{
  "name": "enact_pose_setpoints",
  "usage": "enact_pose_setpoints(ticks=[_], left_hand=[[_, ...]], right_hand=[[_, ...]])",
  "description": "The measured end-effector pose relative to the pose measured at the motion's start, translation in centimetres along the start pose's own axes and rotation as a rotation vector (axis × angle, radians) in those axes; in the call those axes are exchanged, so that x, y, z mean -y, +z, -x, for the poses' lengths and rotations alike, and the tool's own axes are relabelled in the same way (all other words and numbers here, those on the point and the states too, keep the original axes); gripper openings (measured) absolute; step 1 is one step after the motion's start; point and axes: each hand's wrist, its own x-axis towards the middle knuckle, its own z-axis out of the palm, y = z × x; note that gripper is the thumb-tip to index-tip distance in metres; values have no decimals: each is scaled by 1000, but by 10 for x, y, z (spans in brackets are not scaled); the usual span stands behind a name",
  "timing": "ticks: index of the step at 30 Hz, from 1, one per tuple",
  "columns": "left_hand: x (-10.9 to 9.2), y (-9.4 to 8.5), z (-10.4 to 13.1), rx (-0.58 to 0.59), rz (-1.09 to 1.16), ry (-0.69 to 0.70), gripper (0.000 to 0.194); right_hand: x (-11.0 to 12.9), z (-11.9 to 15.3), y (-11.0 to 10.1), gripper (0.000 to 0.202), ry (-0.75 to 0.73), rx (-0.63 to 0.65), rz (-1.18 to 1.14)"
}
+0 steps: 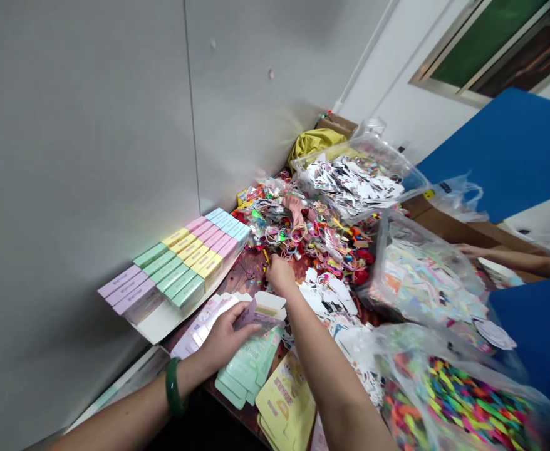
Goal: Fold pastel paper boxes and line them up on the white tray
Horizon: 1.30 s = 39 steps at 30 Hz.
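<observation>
Left hand (228, 335) clamped on open purple box (260, 319), over green cartons (244, 369). Right hand (280, 275) at near edge of trinket pile (315, 228), can't tell if fingers closed. Picking step imo; calls for neat pinch.

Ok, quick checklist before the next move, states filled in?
1. Purple box gripped: ok, the left hand holds it.
2. Right hand at the trinket pile: ok, at its near edge; whether it grips anything: cannot tell.
3. Contents of the held box: cannot tell, too small to make out.
4. Room in the white tray: ok, bare space shows at the end of the short purple row.
5. Flat green cartons squared up: not ok, they lie fanned out.
6. Other person's arm clear of both hands: ok, far right.
</observation>
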Motion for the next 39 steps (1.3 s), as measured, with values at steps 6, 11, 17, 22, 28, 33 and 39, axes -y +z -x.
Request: enact_pose_setpoints(ticks=[6,11,17,22,28,33,39], left_hand=[[-7,-8,2,-52,24,-3,27],[-1,-12,1,-42,-31,17,26],[4,-2,6,52,-96,44,24],[0,16,14,152,-125,28,25],[1,35,20,214,-89,-49,26],[-3,42,19,249,61,-111,29],[0,51,24,270,110,-164,33]], right_hand=[[8,8,-18,23,-9,18,-113],[-2,66,-85,27,-17,70,-438],[2,172,-154,14,-330,101,-484],[2,200,-133,23,-365,86,-213],[-11,206,-89,24,-390,49,-173],[-34,220,-89,23,-331,-167,-306],[-64,238,-85,18,14,-210,-563]])
